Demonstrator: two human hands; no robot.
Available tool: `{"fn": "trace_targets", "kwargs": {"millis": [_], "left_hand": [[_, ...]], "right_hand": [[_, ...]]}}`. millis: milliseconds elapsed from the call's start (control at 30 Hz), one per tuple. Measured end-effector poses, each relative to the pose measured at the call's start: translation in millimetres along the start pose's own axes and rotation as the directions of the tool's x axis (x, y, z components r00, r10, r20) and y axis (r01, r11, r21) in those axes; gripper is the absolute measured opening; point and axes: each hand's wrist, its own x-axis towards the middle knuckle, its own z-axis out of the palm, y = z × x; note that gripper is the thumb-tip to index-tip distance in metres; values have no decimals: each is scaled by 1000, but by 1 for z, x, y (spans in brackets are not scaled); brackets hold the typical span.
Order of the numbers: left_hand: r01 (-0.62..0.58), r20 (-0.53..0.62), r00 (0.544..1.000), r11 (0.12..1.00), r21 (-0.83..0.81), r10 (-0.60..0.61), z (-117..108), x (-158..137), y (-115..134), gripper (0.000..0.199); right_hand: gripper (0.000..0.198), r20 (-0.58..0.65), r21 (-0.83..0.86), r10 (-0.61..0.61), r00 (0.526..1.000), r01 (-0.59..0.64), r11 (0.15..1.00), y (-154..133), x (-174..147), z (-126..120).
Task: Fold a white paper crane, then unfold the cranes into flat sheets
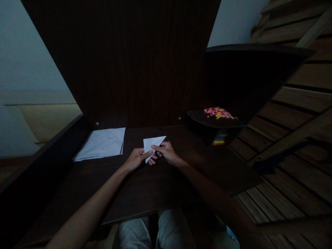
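Observation:
A small piece of white paper (149, 142), folded into a triangle, is held above the desk between both hands. My left hand (137, 157) grips its lower left side, with the thumb lying on top. From the right, my right hand (167, 152) pinches the slanted edge, its thumb pressing near the middle of the fold. The two thumbs nearly meet on the paper. Some fingertips show below the paper; the others are hidden behind it.
A stack of white paper sheets (101, 143) lies on the dark wooden desk (145, 193) to the left. Small pink, red and yellow pieces (219, 112) are heaped on a corner shelf (199, 119) at the right. A tall dark panel (135, 62) rises behind the desk.

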Motion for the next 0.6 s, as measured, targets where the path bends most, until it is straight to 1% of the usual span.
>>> {"fn": "trace_targets", "kwargs": {"millis": [200,367,433,533,600], "left_hand": [[2,20,1000,998,-56,-1,2,0,0,42],[11,15,1000,999,-44,-11,1,-1,1,42],[15,2,1000,999,-43,-15,0,-1,1,42],[29,-30,999,999,-38,-30,1,-1,2,42],[26,-92,995,999,-36,-29,0,0,3,44]], "right_hand": [[48,8,-26,-25,1000,25,999,4,2,-3],[49,-25,11,-15,1000,15,1000,4,4,-5],[50,-36,22,-23,999,24,999,3,4,-7],[51,-12,15,-34,999,34,999,2,5,-8],[51,17,19,-10,1000,9,1000,2,6,-9]]}}
